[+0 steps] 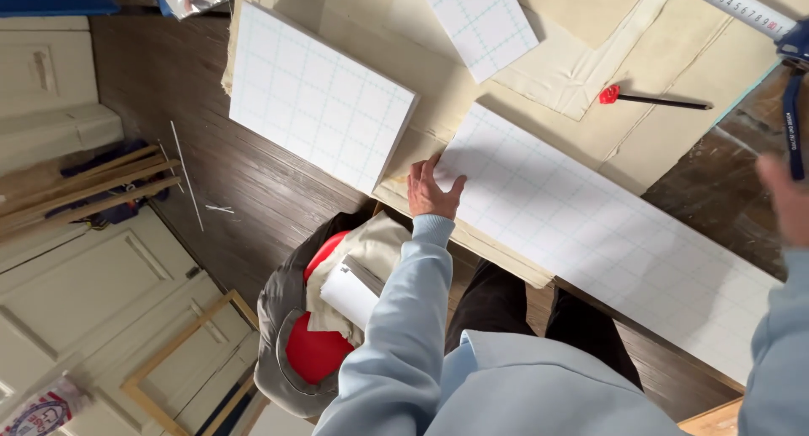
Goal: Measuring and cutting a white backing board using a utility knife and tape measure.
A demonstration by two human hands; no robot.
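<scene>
- The left hand (432,189) lies flat, fingers spread, on the near end of a long gridded sheet (607,234) that runs along the table's near edge
- The right hand (788,200) hovers blurred at the sheet's far end (whether its fingers are open or closed I cannot tell)
- A black pencil (653,100) lies near the table's far edge
- Held at one end only, the sheet could swing or slide off the edge

Three gridded white boards (320,95), one red-capped black pen (653,100), two hands (431,192).
</scene>
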